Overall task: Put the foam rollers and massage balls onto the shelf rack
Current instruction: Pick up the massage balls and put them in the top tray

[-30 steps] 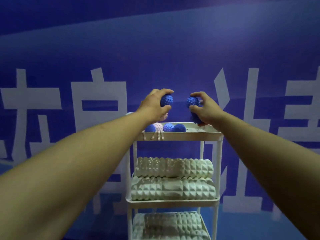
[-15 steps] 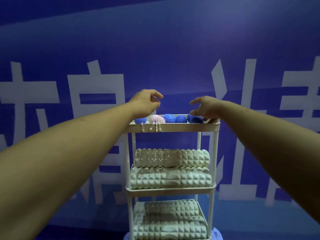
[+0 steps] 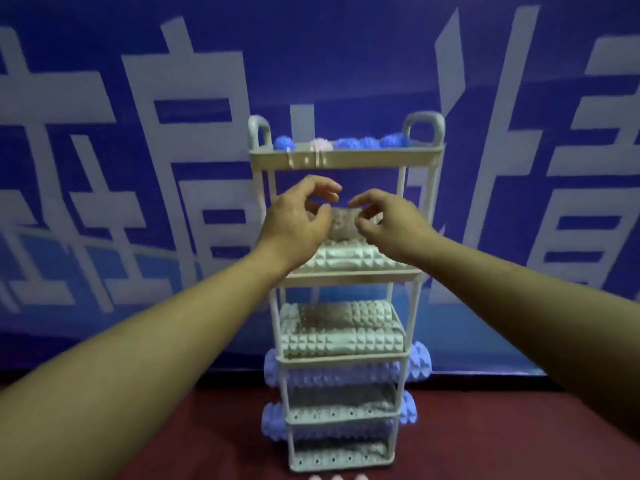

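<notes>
A blue banner [image 3: 346, 64] with large white characters [image 3: 187, 109] fills the far wall from left to right. Below it runs a dark red floor [image 3: 519, 438]. At the near bottom edge, three small pale pink shapes [image 3: 334, 477] peek in, too cropped to identify.

Both hands hide most of the upper foam roller [image 3: 343, 225] — pale objects [image 3: 334, 477] cut off below.

Behind everything, a deep blue banner wall [image 3: 346, 57] printed with large pale block characters [image 3: 194, 109], crossed by a lighter blue curved band [image 3: 467, 323] toward the bottom. Below that, a dark red floor [image 3: 485, 438]. Dim, bluish lighting throughout, edges soft and slightly blurred.
</notes>
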`<action>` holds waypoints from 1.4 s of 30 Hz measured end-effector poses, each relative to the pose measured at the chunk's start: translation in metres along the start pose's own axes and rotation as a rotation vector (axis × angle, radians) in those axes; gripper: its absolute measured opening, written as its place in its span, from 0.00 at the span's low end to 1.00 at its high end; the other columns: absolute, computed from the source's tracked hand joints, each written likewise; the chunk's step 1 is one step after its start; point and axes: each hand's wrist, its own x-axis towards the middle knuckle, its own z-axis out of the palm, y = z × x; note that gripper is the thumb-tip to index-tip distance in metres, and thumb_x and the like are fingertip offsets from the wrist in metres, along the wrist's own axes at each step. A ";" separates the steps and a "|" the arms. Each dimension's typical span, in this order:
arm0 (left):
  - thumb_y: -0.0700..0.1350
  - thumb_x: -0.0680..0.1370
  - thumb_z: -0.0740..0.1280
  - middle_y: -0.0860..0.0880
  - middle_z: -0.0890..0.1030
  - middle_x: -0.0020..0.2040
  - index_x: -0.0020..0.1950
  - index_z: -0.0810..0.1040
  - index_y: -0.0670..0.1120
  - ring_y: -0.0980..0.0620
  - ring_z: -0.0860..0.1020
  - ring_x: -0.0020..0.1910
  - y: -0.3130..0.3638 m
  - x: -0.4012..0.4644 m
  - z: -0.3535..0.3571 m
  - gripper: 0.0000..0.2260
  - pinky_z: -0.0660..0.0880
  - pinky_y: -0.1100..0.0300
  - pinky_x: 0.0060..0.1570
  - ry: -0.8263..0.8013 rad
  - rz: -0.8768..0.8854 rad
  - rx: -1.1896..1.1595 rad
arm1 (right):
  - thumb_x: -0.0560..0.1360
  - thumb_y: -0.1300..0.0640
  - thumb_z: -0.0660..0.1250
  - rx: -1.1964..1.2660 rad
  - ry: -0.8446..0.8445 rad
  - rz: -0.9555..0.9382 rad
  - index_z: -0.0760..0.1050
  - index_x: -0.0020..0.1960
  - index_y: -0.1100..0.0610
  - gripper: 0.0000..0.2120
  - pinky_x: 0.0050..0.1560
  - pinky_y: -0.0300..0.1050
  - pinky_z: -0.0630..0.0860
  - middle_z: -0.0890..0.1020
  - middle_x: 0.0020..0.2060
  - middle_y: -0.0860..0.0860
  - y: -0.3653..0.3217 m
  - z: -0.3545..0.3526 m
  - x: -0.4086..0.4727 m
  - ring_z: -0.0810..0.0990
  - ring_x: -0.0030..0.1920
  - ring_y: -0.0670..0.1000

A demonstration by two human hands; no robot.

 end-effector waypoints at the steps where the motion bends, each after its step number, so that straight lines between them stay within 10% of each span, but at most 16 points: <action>1: 0.40 0.77 0.65 0.57 0.82 0.48 0.54 0.77 0.55 0.61 0.79 0.41 -0.013 -0.021 0.006 0.11 0.75 0.69 0.40 -0.013 -0.037 0.004 | 0.77 0.57 0.67 0.004 -0.042 0.025 0.76 0.61 0.48 0.13 0.40 0.44 0.79 0.82 0.45 0.46 0.013 0.015 -0.014 0.83 0.40 0.49; 17: 0.34 0.73 0.64 0.54 0.81 0.50 0.59 0.78 0.48 0.62 0.73 0.30 -0.249 -0.361 0.147 0.17 0.76 0.60 0.45 -0.357 -0.638 0.054 | 0.75 0.63 0.64 0.115 -0.401 0.526 0.77 0.60 0.53 0.15 0.44 0.36 0.70 0.79 0.40 0.44 0.238 0.287 -0.254 0.76 0.38 0.44; 27: 0.40 0.75 0.67 0.49 0.77 0.61 0.65 0.73 0.46 0.48 0.77 0.58 -0.375 -0.458 0.212 0.18 0.74 0.54 0.59 -0.713 -0.627 0.259 | 0.74 0.58 0.70 -0.024 -0.639 0.779 0.75 0.64 0.51 0.19 0.53 0.44 0.72 0.80 0.48 0.51 0.353 0.400 -0.332 0.79 0.51 0.57; 35: 0.63 0.70 0.71 0.44 0.52 0.78 0.79 0.51 0.48 0.39 0.50 0.77 -0.461 -0.532 0.293 0.46 0.53 0.45 0.74 -1.093 -0.611 0.499 | 0.74 0.52 0.72 -0.118 -0.685 0.818 0.68 0.71 0.47 0.27 0.57 0.47 0.71 0.71 0.63 0.56 0.410 0.495 -0.371 0.75 0.60 0.60; 42: 0.63 0.68 0.72 0.43 0.67 0.66 0.68 0.66 0.42 0.39 0.65 0.64 -0.486 -0.562 0.338 0.38 0.68 0.47 0.63 -0.802 -0.570 0.544 | 0.75 0.50 0.70 -0.314 -0.606 0.759 0.65 0.70 0.47 0.26 0.45 0.51 0.67 0.67 0.65 0.55 0.433 0.531 -0.376 0.67 0.62 0.61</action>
